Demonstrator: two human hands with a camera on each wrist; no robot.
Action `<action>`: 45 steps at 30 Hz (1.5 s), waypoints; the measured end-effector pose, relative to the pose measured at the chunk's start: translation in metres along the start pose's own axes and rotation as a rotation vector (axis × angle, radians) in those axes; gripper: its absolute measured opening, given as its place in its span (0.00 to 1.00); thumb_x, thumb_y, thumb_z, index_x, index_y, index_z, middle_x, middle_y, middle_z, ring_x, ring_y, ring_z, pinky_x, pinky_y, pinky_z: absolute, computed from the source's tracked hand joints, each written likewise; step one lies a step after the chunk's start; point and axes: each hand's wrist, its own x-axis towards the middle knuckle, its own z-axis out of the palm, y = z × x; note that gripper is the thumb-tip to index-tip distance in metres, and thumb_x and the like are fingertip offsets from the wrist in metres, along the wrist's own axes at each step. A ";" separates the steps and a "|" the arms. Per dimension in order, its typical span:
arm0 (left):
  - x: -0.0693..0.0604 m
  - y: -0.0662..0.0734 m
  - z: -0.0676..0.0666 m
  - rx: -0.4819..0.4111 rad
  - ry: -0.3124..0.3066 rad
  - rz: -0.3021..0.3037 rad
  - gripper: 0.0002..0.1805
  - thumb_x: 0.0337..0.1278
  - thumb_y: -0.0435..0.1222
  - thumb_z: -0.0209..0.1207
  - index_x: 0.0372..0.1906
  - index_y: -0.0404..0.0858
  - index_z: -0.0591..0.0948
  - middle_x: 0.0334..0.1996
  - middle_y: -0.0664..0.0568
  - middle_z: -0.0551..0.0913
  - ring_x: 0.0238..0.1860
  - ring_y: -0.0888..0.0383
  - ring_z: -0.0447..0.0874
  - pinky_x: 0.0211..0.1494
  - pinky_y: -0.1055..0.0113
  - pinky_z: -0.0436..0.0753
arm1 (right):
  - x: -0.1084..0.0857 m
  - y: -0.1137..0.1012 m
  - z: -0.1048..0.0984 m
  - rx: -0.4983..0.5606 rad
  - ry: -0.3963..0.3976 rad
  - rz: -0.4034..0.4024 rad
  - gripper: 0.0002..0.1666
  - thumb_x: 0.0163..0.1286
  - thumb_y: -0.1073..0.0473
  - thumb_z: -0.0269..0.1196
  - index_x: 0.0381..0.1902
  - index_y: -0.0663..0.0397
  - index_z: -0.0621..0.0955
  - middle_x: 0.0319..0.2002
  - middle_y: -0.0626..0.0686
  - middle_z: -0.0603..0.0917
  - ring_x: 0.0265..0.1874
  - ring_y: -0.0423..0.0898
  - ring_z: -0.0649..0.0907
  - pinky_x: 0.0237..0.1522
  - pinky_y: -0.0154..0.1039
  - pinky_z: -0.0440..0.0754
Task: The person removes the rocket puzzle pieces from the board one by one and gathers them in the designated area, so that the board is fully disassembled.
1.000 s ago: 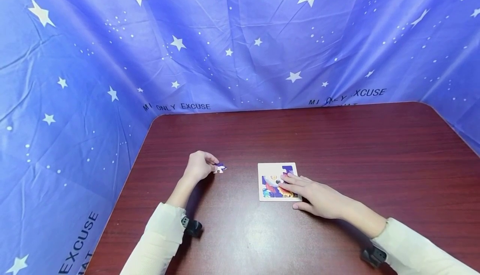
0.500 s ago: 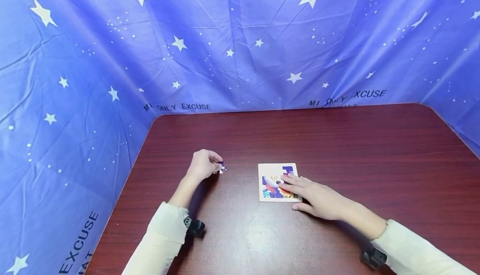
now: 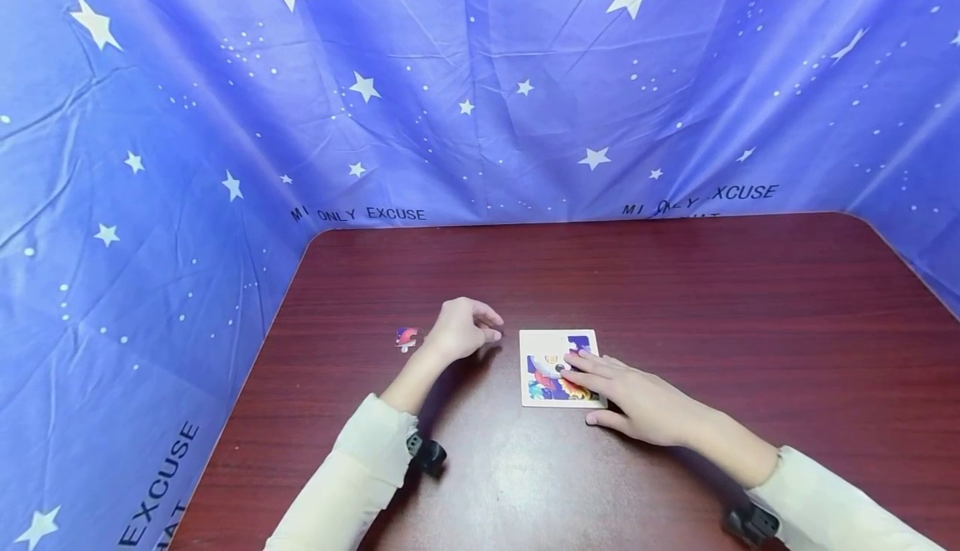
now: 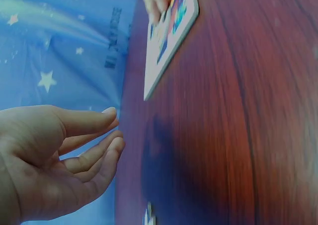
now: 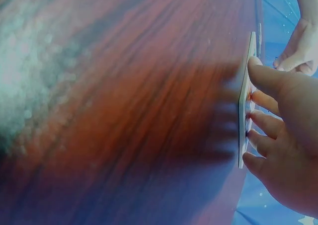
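Observation:
A square puzzle board [image 3: 559,401] with a pale frame and a colourful picture lies on the table. My right hand [image 3: 637,397] rests on its right side, fingers spread over the picture and covering part of it. Left of the board, my left hand [image 3: 461,330] is held above the table, fingers slightly bent. In the left wrist view, the left hand [image 4: 59,158] has its thumb and fingertips close together, and no piece shows between them. A red and purple puzzle piece [image 3: 406,339] lies left of that hand. Whatever lies under the hand is hidden from the head view.
The dark red wooden table [image 3: 675,284] has a blue curtain [image 3: 480,117] with white stars along its back and sides. A piece's edge [image 4: 149,216] shows at the bottom of the left wrist view. A black wrist camera [image 3: 427,455] sits on the left wrist.
My left hand has moved right, towards the board, from where it was pinching a puzzle piece. The red and purple piece has come into view behind it. My right hand stays on the board.

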 end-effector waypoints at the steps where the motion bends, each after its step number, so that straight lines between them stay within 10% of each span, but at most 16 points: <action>1: 0.001 0.003 0.003 -0.003 -0.013 0.010 0.06 0.48 0.32 0.67 0.35 0.37 0.87 0.32 0.49 0.90 0.33 0.60 0.86 0.40 0.70 0.81 | 0.000 0.000 0.000 -0.002 0.004 -0.001 0.35 0.63 0.49 0.65 0.66 0.50 0.72 0.70 0.53 0.69 0.68 0.54 0.71 0.66 0.53 0.68; 21: 0.010 0.047 0.060 -0.005 -0.184 0.048 0.10 0.49 0.31 0.67 0.40 0.38 0.87 0.36 0.50 0.90 0.33 0.64 0.84 0.38 0.78 0.79 | -0.011 -0.002 0.001 0.019 0.040 -0.025 0.34 0.63 0.50 0.65 0.66 0.51 0.72 0.69 0.53 0.72 0.66 0.56 0.73 0.61 0.54 0.74; 34: 0.009 0.058 0.075 0.088 -0.149 0.095 0.09 0.54 0.35 0.65 0.41 0.42 0.87 0.37 0.54 0.90 0.38 0.65 0.84 0.42 0.77 0.78 | -0.011 0.002 0.001 0.009 0.078 -0.067 0.34 0.63 0.49 0.65 0.66 0.50 0.72 0.69 0.52 0.71 0.66 0.54 0.73 0.65 0.39 0.71; 45: 0.011 0.057 0.079 -0.138 -0.061 -0.028 0.15 0.51 0.30 0.61 0.46 0.36 0.84 0.33 0.52 0.89 0.30 0.68 0.83 0.35 0.80 0.78 | -0.010 0.002 0.001 0.018 0.050 -0.057 0.35 0.63 0.49 0.65 0.66 0.51 0.72 0.68 0.54 0.72 0.66 0.54 0.73 0.64 0.47 0.72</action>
